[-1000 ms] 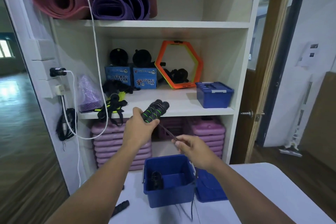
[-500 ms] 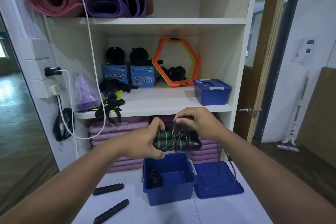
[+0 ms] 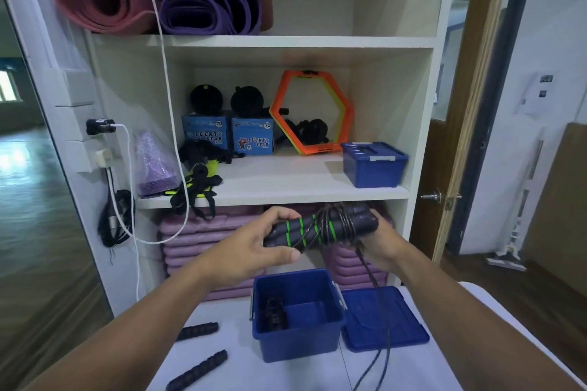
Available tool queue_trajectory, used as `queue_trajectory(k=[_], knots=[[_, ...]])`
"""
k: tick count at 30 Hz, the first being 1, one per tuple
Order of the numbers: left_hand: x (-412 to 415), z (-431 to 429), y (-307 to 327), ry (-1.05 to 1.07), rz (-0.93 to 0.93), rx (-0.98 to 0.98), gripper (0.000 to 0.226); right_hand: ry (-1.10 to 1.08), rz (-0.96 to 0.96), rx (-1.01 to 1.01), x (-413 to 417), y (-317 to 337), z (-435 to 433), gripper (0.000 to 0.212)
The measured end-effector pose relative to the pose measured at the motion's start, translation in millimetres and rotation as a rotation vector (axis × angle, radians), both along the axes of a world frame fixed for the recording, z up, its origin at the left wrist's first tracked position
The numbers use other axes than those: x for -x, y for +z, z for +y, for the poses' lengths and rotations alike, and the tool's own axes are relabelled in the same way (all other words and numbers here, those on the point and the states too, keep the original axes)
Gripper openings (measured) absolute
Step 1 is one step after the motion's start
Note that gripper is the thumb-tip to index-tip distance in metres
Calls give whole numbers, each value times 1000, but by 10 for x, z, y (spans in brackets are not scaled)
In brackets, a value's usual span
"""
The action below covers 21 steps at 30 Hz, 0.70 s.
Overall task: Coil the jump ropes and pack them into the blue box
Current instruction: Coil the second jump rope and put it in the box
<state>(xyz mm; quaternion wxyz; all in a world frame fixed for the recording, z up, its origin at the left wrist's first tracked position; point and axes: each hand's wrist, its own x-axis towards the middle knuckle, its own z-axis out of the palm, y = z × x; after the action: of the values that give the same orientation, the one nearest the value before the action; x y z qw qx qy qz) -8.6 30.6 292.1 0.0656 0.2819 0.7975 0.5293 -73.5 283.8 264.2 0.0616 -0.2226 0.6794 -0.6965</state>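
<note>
Your left hand fingers clamp the handles; your right hand has swung beneath, gripping their end. More wraps are on, and the cord is still trailing.

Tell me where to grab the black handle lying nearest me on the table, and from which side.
Grip the black handle at mid-length, probably from above, fingers across its narrow ribbed shaft: it lies flat on the table, so only its top and long sides are free.

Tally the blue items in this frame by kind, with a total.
Blue storage boxes: 2, the open box and the lidded box
Loose blue lid: 1
Blue Lucky Star cartons: 2
Total: 5
</note>
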Motion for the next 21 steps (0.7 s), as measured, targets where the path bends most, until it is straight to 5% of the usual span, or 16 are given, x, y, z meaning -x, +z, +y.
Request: queue_trajectory(k=[4, 14, 18, 21], knots=[[84, 70, -22, 130, -16, -176, 43, -66, -57, 57, -17, -255, -135, 21], [573, 4, -239, 561, 20, -246, 45, -81, 95, -388, -228, -378, -295, 19], [704, -133, -305, 688, 57, -171, 46, -78, 219, -553, -212, -272, -307, 16], [666, -197, -343, 703, 149, 73, 50, -159, 351, -660, -164, -144, -286, 16]])
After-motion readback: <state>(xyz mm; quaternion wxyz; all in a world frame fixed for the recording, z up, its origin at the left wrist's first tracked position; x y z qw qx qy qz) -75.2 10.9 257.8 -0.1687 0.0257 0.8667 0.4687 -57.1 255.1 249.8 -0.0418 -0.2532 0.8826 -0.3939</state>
